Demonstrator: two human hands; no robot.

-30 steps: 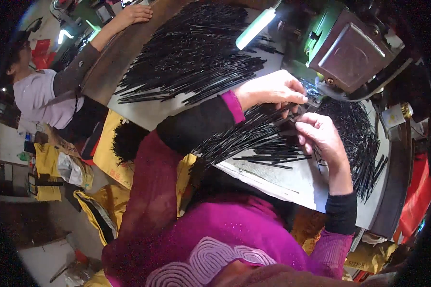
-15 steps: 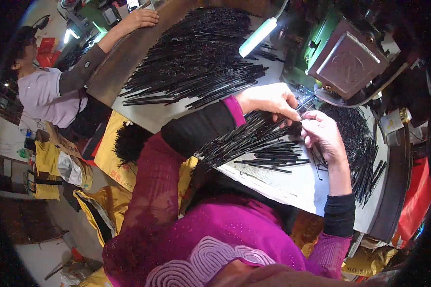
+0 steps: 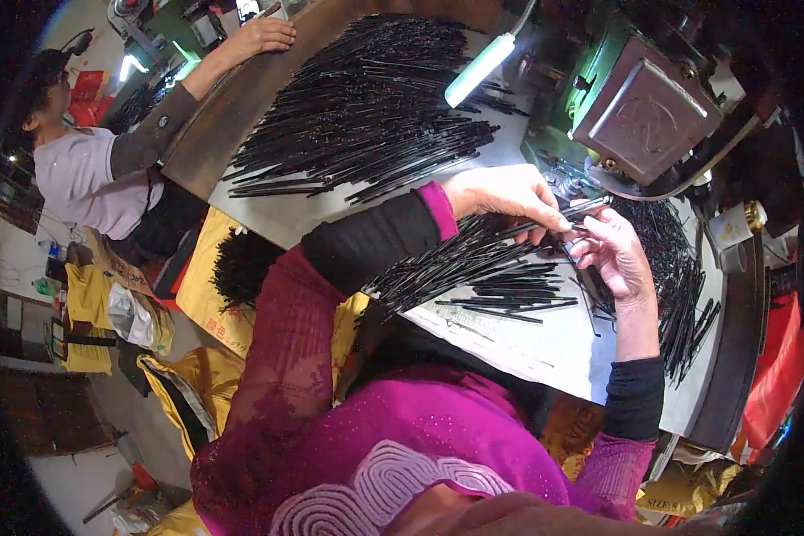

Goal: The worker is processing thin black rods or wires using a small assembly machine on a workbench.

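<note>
My left hand (image 3: 507,195) reaches in over a pile of thin black rods (image 3: 447,259), its thumb and fingertips pinched together around the end of a dark thin rod. Close beside it, my right hand (image 3: 621,259) is closed on a thin black rod (image 3: 590,210) too, with the fingers curled in. The fingertips of both hands almost meet beneath the machine head; whether they grip one rod or two cannot be made out. Shorter black rods (image 3: 518,295) lie on the white tabletop (image 3: 545,344) below my hands, and more black rods (image 3: 679,268) are heaped to the right.
A green machine with a brown metal cover (image 3: 648,112) stands at the upper right. A lit tube lamp (image 3: 481,71) hangs beside it. A large rod heap (image 3: 357,107) fills the far table, edged by a wooden board (image 3: 232,98). A co-worker (image 3: 98,179) rests a hand there.
My right hand has shifted slightly right and turned, its fingers opening away a little from my left fingertips. A dark rod now shows between the hands. The left hand has barely moved.
</note>
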